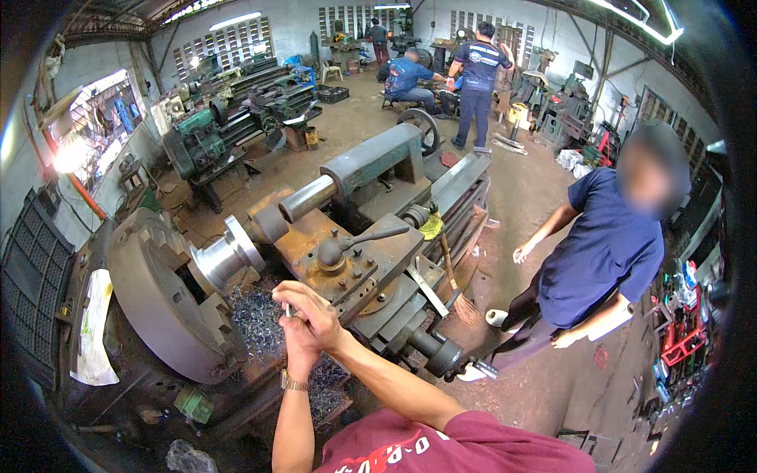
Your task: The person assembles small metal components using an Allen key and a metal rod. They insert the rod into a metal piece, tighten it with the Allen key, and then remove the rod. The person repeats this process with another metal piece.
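Workshop lathe (371,229) — two hands (307,323) pinch one small metal piece (289,310) together.

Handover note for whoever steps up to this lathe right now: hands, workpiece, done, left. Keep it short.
Left hand: raised in front of the lathe, pinching a small metal piece together with the right hand.
Right hand: closed over the same piece, fingers on top.
Workpiece: shiny stepped cylinder clamped in the chuck. Tool post stands to its right, clear of it.
Done: cutting has happened; metal chips lie piled below the chuck.
Left: whatever the small piece belongs to is not yet fitted; too small to identify.
Note: a person in a blue shirt stands at the right.
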Tool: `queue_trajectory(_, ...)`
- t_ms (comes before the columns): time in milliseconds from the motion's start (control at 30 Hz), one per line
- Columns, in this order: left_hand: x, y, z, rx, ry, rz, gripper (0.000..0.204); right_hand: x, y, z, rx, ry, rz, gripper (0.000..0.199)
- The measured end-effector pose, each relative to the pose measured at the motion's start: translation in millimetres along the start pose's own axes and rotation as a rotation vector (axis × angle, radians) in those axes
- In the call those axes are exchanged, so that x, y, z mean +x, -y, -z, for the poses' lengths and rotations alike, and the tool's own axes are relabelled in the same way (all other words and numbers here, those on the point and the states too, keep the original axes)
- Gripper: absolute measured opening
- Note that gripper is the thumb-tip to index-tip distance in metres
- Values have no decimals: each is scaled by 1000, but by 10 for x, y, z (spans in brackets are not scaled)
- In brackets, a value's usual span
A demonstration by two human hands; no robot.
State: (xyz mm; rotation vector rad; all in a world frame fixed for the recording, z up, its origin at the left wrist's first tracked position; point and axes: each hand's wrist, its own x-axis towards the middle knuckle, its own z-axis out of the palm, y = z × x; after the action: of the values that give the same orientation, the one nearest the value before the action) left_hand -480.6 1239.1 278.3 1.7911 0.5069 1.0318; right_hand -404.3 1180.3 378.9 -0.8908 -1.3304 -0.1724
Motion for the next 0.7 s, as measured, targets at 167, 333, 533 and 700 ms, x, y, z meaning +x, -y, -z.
queue_trajectory(167, 122, -512, 8, 163, -9, -5, 23, 63, -75, 40, -30, -213, -73, 27)
queue_trajectory(333, 105, -738, -80, 151, -105, -129, 21, 82, -166, 49, 59, -302, -24, 23)
queue_trajectory(533, 135, -528, -36, 130, 7, -38, 24, 76, -265, 7, 272, -344, -61, 51)
queue_trajectory(700, 293, -642, 169, 181, 259, 16, 19, 165, -160, 181, 387, -167, -119, 46)
